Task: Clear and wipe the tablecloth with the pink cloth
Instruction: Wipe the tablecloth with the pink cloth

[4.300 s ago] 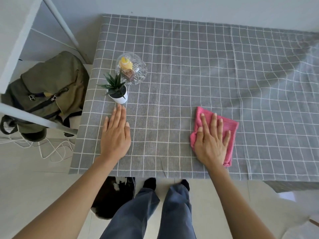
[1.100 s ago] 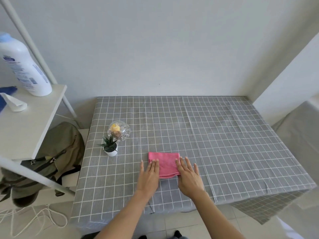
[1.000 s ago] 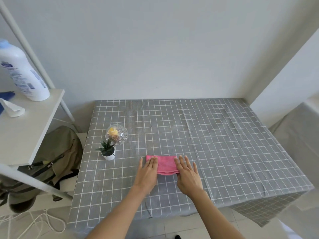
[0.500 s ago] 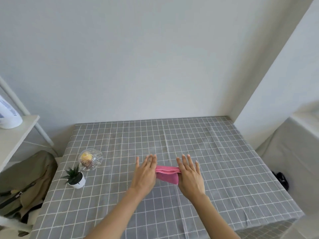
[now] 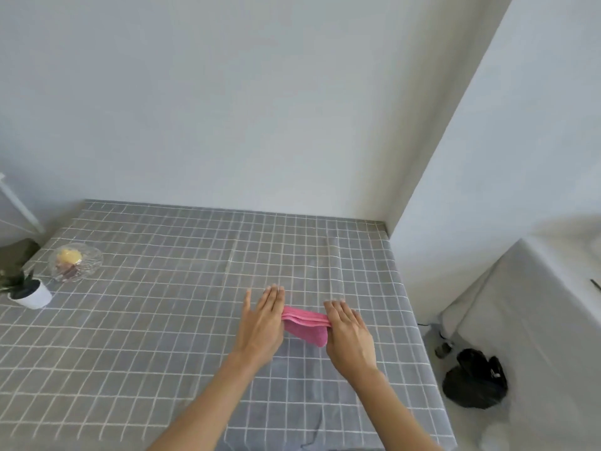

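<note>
- At the far left edge, a dark olive bag (image 5: 16,252) is glimpsed beside the table, mostly cut off by the frame.
- Just in front of it, a small green plant in a white pot (image 5: 31,296) is seen standing upright on the left side of the grey checked tablecloth (image 5: 146,320).
- Right beside the pot, a touch farther back, a clear glass bowl (image 5: 75,262) is set on the cloth, with something yellow and something brownish seen through the glass.
- Across the middle, the tablecloth is laid flat, with a fold line running front to back right of centre.
- Now the left hand (image 5: 261,322) is laid on the table with its fingers straight and together, their inner edge pressed against the left end of the pink cloth (image 5: 305,327).
- The pink cloth is held between the two hands, right of the table's centre, folded into layers along its far edge, its near part lying on the tablecloth.
- The right hand (image 5: 349,333) is set at the cloth's right end, fingers extended and slightly bent at the tips; whether the cloth is pinched underneath cannot be told.
- On the floor to the right of the table, a black bag (image 5: 474,382) is seen crumpled, next to furniture draped in a pale sheet (image 5: 536,320).
</note>
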